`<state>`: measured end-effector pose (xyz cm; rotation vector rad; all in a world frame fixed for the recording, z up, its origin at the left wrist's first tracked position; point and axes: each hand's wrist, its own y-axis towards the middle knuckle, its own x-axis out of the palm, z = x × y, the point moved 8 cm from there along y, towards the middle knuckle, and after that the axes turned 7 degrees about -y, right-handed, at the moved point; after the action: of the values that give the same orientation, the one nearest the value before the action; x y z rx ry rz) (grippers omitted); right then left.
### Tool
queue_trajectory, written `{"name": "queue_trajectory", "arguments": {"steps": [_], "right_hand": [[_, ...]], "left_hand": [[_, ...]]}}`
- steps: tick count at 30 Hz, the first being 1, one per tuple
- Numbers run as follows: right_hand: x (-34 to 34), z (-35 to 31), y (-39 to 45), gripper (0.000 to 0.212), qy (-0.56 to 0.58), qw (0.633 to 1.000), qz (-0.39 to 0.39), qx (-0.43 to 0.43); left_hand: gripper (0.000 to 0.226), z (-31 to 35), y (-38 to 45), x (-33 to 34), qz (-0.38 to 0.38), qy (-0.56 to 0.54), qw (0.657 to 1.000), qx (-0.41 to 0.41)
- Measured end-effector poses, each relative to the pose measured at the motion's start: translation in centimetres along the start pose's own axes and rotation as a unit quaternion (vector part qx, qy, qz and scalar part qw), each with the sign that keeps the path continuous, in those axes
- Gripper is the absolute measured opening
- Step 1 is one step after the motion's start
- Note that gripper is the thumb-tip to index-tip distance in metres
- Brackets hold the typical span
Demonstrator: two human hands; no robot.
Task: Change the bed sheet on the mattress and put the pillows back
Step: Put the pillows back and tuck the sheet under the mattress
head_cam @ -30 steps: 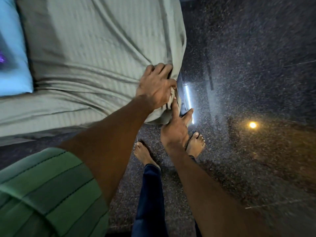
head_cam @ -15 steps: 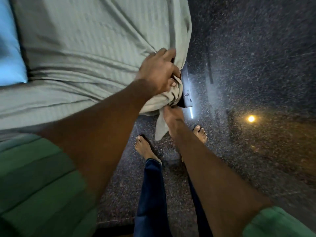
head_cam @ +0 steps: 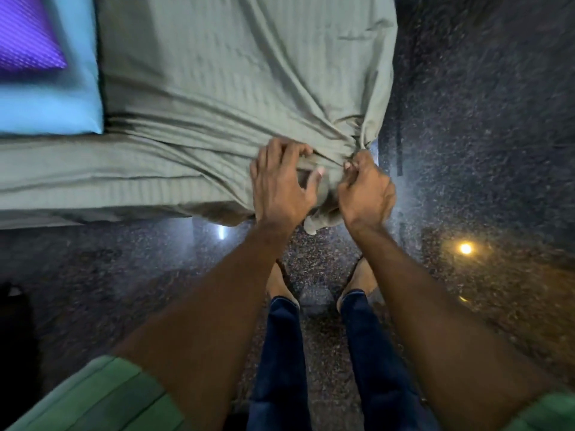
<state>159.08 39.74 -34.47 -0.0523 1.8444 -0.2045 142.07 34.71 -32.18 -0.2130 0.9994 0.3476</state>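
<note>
The person stands barefoot at the corner of the bed, both arms stretched forward and down, bent slightly at the elbows. The grey-green striped bed sheet point(head_cam: 217, 73) lies over the mattress, gathered into folds that run towards the near right corner, where a bunch of it hangs over the edge.

The left hand point(head_cam: 280, 185) lies back-up on the sheet beside that corner, its fingers spread and bent at the knuckles so the tips press into the cloth, the thumb reaching across towards the bunch; it is a wide, clawed hold rather than a closed fist. The right hand point(head_cam: 365, 191) is just beside it, curled tight, its fingers wrapped round the gathered corner of the sheet, wrist bent inward. The two hands are near each other but apart, with bunched cloth between them.

At the far left a blue pillow point(head_cam: 62, 98) rests on the bed with a purple one point(head_cam: 28, 35) lying on it. The floor point(head_cam: 482, 135) is dark and speckled.
</note>
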Motion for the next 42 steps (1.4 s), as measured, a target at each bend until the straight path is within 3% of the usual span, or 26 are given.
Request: {"name": "queue_trajectory", "arguments": {"steps": [3, 8, 12, 14, 16, 20, 23, 28, 32, 35, 38, 40, 42], "right_hand": [[-0.3, 2.3, 1.0, 0.018, 0.006, 0.999, 0.002, 0.043], [0.3, 3.8, 1.9, 0.011, 0.028, 0.991, 0.017, 0.129], [0.6, 4.0, 1.9, 0.008, 0.076, 0.975, 0.051, 0.2], [-0.2, 3.5, 1.6, 0.011, 0.081, 0.975, 0.109, 0.176], [-1.1, 2.7, 1.0, 0.027, 0.059, 0.982, 0.146, 0.107], [0.9, 2.4, -0.9, 0.047, 0.032, 0.998, 0.05, 0.022], [1.4, 2.4, -0.2, 0.034, 0.004, 1.0, 0.009, -0.017], [0.3, 2.8, 2.8, 0.031, -0.013, 0.999, 0.033, -0.007], [0.0, 3.0, 1.4, 0.017, 0.116, 0.989, 0.072, 0.052], [-0.9, 4.1, -2.8, 0.012, 0.229, 0.96, 0.145, 0.068], [4.9, 7.5, -8.4, 0.002, 0.355, 0.911, 0.031, 0.207], [9.5, 9.0, -11.1, 0.018, 0.456, 0.821, -0.065, 0.338], [12.4, 8.8, -11.6, 0.028, 0.553, 0.702, -0.132, 0.429]], "left_hand": [[0.038, 0.0, -1.8, 2.3, -0.098, 0.045, 0.992, 0.064], [0.023, 1.5, -1.9, 3.5, -0.118, 0.059, 0.989, 0.061], [0.013, 1.7, -1.1, 3.2, -0.121, 0.002, 0.993, 0.012], [0.011, 1.9, -0.8, 3.1, -0.124, -0.011, 0.992, -0.008], [0.01, 1.8, -0.7, 3.2, -0.113, -0.024, 0.993, -0.035], [0.006, 1.2, -1.1, 3.6, -0.101, -0.054, 0.992, -0.053], [0.005, 1.2, -1.0, 4.2, -0.134, -0.075, 0.987, -0.038], [0.019, 1.0, -1.2, 4.5, -0.157, -0.112, 0.981, 0.02], [0.043, 1.6, -2.2, 4.5, -0.145, -0.053, 0.986, 0.067], [0.041, 1.7, -1.8, 4.6, -0.122, -0.042, 0.991, 0.044], [0.039, 1.8, -1.6, 4.8, -0.113, -0.047, 0.992, 0.028], [0.04, 1.9, -1.7, 4.9, -0.108, -0.033, 0.993, 0.033], [0.041, 2.0, -2.3, 4.8, -0.091, -0.036, 0.994, 0.041]]}}
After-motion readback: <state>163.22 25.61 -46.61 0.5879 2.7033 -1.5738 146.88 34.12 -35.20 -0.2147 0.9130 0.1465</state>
